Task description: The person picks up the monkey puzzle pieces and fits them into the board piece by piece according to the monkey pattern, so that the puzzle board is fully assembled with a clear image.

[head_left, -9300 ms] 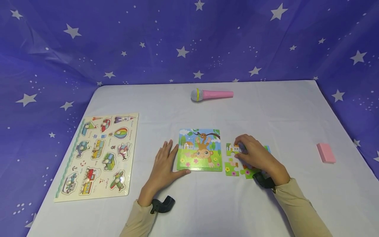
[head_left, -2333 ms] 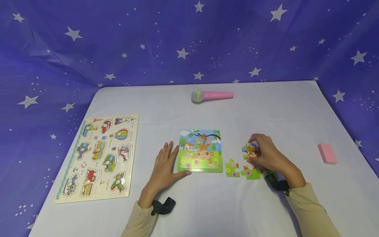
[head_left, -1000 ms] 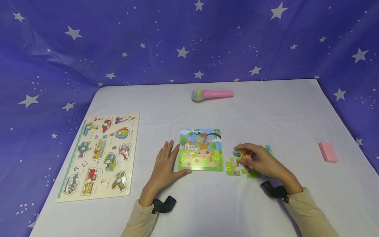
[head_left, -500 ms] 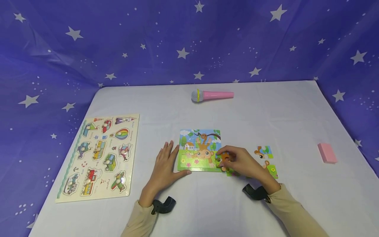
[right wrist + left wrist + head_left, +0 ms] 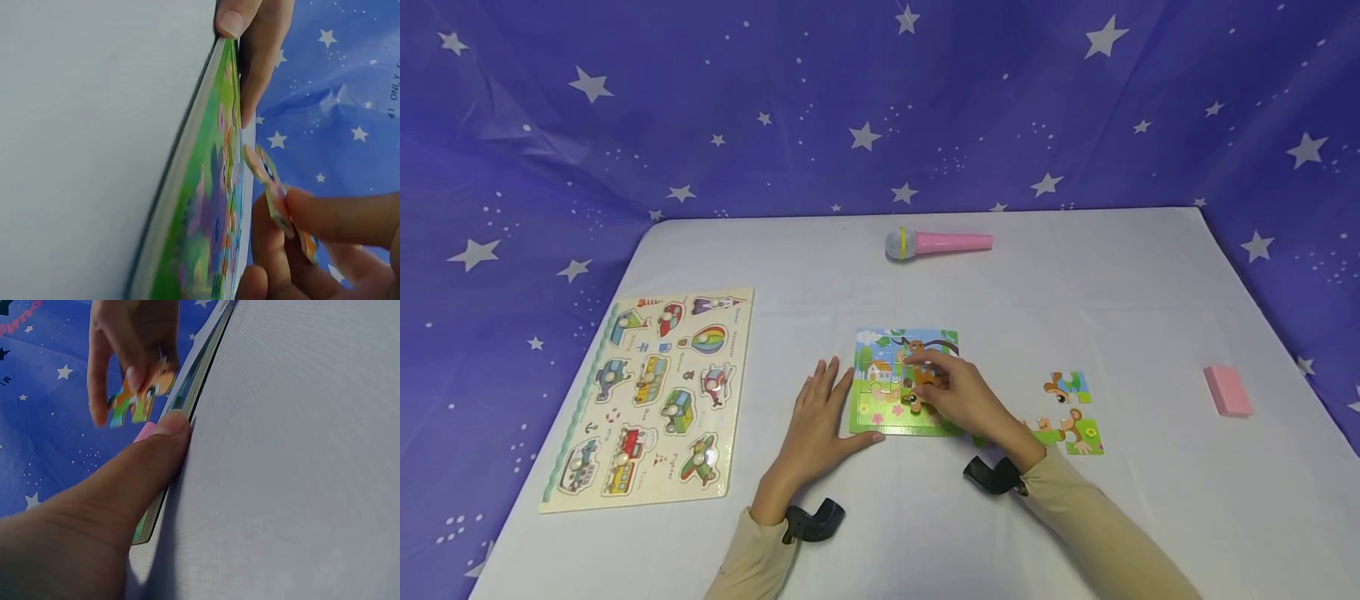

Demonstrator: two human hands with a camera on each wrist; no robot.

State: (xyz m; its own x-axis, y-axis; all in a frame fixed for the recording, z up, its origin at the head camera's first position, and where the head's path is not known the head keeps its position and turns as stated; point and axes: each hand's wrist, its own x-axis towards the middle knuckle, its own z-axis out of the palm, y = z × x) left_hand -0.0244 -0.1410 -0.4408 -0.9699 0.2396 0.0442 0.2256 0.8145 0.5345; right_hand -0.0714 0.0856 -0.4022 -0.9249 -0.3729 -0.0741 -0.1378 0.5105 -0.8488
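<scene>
The square monkey puzzle board [image 5: 880, 419] lies mid-table. My left hand [image 5: 816, 429] rests spread at its left side, and the thumb [image 5: 150, 456] touches the front edge. Above the board my right hand [image 5: 970, 404] pinches a jigsaw piece [image 5: 924, 377] between thumb and fingers. The left wrist view shows this jigsaw piece [image 5: 147, 394] in orange and green, with an eye printed on it. Seen edge-on in the right wrist view, the jigsaw piece [image 5: 270, 187] stands clear of the board; I cannot tell whether more pieces are stacked in the grip.
Right of the board lie loose jigsaw pieces, one with blue sky [image 5: 1077, 387] and one with a yellow flower [image 5: 1086, 435]; the right forearm partly hides others. A vehicle peg puzzle [image 5: 643, 400] is at left, a toy microphone [image 5: 940, 242] behind, a pink block [image 5: 1228, 391] far right.
My right hand has picked up jigsaw material from the loose pieces and carried it left, over the board. Fewer pieces lie at the right than before. My left hand stays in place.
</scene>
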